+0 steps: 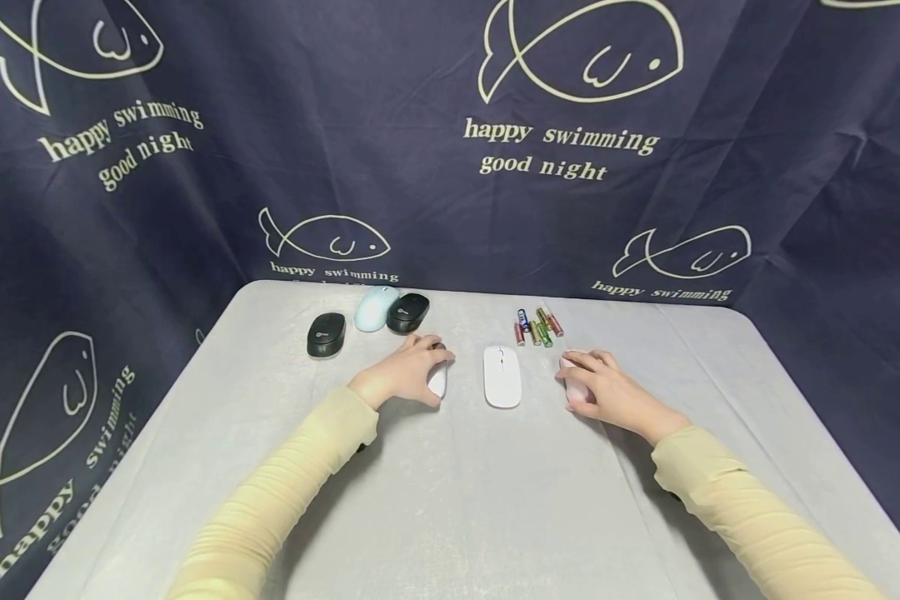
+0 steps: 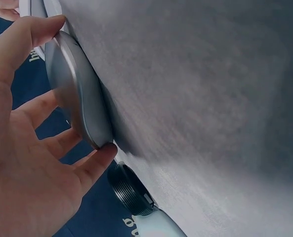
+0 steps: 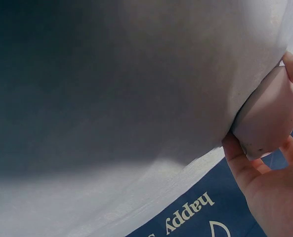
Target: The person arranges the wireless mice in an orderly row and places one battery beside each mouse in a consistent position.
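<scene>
One pale pink mouse [image 3: 270,111] sits at the grey surface [image 1: 450,508], fingers of the right hand [image 1: 606,392] clamped round its sides; the left hand [image 1: 411,368] grips a grey mouse [image 2: 77,89] likewise. I'd keep both grips light and level, clear of the white mouse [image 1: 502,379] between and the loose batteries [image 1: 545,335] beyond.

- Your left hand [image 1: 407,371] grips a partly covered mouse [image 1: 438,382].
- Your right hand [image 1: 607,388] grips a pale mouse [image 1: 576,387].
- A white mouse [image 1: 502,380] lies between them.
- Batteries [image 1: 544,335] cluster just beyond it.
</scene>
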`<control>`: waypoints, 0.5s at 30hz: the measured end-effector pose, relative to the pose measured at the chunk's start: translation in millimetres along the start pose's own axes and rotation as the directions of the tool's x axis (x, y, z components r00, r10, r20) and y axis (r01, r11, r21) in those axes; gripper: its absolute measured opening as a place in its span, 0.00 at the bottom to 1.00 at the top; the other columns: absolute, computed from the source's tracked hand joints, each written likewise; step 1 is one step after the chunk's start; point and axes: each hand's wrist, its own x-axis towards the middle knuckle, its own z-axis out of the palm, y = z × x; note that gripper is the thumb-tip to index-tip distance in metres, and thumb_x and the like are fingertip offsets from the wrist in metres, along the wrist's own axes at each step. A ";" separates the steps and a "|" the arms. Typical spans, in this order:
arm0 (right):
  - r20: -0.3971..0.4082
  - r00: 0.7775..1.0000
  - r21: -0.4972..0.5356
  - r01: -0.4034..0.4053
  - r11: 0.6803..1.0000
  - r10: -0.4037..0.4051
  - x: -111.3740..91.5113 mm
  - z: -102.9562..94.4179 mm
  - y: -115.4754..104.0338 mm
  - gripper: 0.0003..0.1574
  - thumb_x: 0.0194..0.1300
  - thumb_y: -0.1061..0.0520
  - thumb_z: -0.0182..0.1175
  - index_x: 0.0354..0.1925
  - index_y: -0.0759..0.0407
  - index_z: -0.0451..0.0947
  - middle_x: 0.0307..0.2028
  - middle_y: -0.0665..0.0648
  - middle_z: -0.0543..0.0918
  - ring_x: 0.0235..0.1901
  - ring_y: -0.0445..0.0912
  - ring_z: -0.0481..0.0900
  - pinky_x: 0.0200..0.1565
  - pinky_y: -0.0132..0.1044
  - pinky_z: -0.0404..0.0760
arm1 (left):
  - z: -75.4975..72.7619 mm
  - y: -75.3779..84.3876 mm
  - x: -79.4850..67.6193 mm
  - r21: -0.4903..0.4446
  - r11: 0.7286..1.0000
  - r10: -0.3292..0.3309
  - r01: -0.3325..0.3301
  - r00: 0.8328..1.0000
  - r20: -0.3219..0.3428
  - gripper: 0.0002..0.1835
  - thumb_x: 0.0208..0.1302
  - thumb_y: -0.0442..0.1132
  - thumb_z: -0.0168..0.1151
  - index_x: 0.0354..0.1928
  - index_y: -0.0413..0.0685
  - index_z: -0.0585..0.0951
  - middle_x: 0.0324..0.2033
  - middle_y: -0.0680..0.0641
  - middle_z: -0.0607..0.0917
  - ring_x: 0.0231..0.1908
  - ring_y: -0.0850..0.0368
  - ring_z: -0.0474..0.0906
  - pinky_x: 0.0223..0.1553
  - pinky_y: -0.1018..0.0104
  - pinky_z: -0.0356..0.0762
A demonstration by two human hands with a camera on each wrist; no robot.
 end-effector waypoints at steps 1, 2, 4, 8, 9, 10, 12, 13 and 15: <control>0.001 1.000 -0.002 -0.001 1.000 0.001 -0.1 0.0 0.0 0.28 0.48 0.54 0.72 0.49 0.59 0.79 0.59 0.67 0.72 0.52 0.64 0.68 0.54 0.58 0.71 | -0.2 0.1 0.0 -0.002 1.000 0.000 0.000 1.000 0.003 0.42 0.41 0.48 0.74 0.64 0.52 0.71 0.66 0.39 0.63 0.61 0.39 0.58 0.63 0.49 0.65; 0.001 1.000 -0.003 0.000 1.000 0.000 -0.2 0.0 0.1 0.28 0.48 0.54 0.72 0.49 0.59 0.79 0.59 0.67 0.72 0.51 0.64 0.68 0.54 0.58 0.71 | -0.3 0.2 0.2 -0.003 1.000 0.001 -0.001 1.000 0.006 0.43 0.42 0.48 0.74 0.64 0.52 0.71 0.66 0.39 0.63 0.61 0.39 0.58 0.63 0.49 0.65; -0.002 1.000 -0.004 0.001 1.000 -0.001 -0.4 -0.1 0.1 0.28 0.48 0.54 0.72 0.49 0.59 0.79 0.59 0.67 0.72 0.51 0.64 0.68 0.53 0.58 0.71 | -0.4 0.3 0.4 -0.003 1.000 0.002 -0.002 1.000 0.009 0.42 0.42 0.48 0.74 0.64 0.52 0.71 0.66 0.39 0.63 0.61 0.39 0.58 0.63 0.49 0.65; -0.009 1.000 -0.006 0.008 1.000 -0.008 -0.5 0.1 0.4 0.28 0.48 0.53 0.72 0.48 0.59 0.79 0.59 0.67 0.72 0.51 0.65 0.68 0.53 0.58 0.70 | -0.6 0.3 0.9 0.006 1.000 0.000 0.000 1.000 0.016 0.42 0.42 0.48 0.74 0.64 0.52 0.71 0.67 0.39 0.63 0.61 0.39 0.59 0.63 0.49 0.65; -0.011 1.000 -0.007 0.010 1.000 -0.010 -0.5 0.0 0.3 0.28 0.48 0.53 0.72 0.48 0.59 0.79 0.59 0.67 0.72 0.51 0.65 0.68 0.53 0.58 0.70 | -0.7 0.2 1.0 0.010 1.000 -0.002 0.002 1.000 0.019 0.42 0.43 0.48 0.74 0.64 0.52 0.71 0.67 0.39 0.63 0.61 0.39 0.59 0.63 0.49 0.64; -0.012 1.000 -0.008 0.012 1.000 -0.012 -0.5 -0.1 0.2 0.28 0.48 0.53 0.72 0.48 0.59 0.79 0.59 0.67 0.72 0.51 0.65 0.68 0.53 0.58 0.70 | -0.8 0.2 1.1 0.011 1.000 -0.004 0.004 1.000 0.022 0.42 0.43 0.48 0.74 0.65 0.52 0.70 0.67 0.39 0.63 0.61 0.38 0.59 0.63 0.49 0.64; -0.014 1.000 -0.009 0.016 1.000 -0.016 -0.6 -0.2 0.5 0.28 0.48 0.53 0.72 0.48 0.59 0.79 0.59 0.67 0.73 0.51 0.65 0.68 0.53 0.59 0.70 | -1.0 0.2 1.5 0.011 1.000 -0.004 0.004 1.000 0.026 0.42 0.43 0.48 0.74 0.65 0.53 0.70 0.67 0.39 0.62 0.62 0.37 0.58 0.64 0.48 0.63; -0.014 1.000 -0.009 0.019 1.000 -0.019 -0.6 -0.3 0.5 0.28 0.48 0.53 0.72 0.48 0.59 0.79 0.59 0.68 0.73 0.51 0.66 0.68 0.54 0.59 0.70 | -1.1 0.0 1.5 0.010 1.000 -0.006 0.006 1.000 0.030 0.42 0.44 0.48 0.74 0.65 0.53 0.70 0.67 0.38 0.62 0.63 0.36 0.57 0.65 0.48 0.62; -0.015 1.000 -0.008 0.023 1.000 -0.024 -0.7 -0.5 0.5 0.28 0.48 0.53 0.72 0.48 0.59 0.79 0.59 0.68 0.73 0.51 0.66 0.68 0.54 0.59 0.69 | -1.1 -0.6 1.2 0.004 1.000 -0.005 0.005 0.999 0.035 0.42 0.45 0.49 0.74 0.65 0.53 0.69 0.68 0.38 0.61 0.65 0.34 0.55 0.67 0.46 0.59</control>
